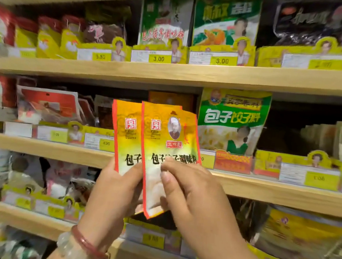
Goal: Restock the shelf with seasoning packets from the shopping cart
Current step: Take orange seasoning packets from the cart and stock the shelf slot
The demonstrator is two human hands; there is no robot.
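I hold up orange-and-yellow seasoning packets in front of the middle shelf (60, 150). My left hand (117, 190) grips the rear packet (124, 129) by its lower edge, from the left. The front packet (165, 141), with a portrait and black characters, overlaps it. My right hand (189, 191) pinches this front packet at its lower half, thumb on its face. Behind the packets a slot on the shelf holds more orange packets (170, 99), mostly hidden. The shopping cart is out of view.
A green-and-white packet (231, 122) stands just right of the orange slot. Red packets (48, 104) lean to the left. Yellow price tags line every wooden shelf edge. A dark gap (285, 135) lies further right. Shelves above and below are stocked.
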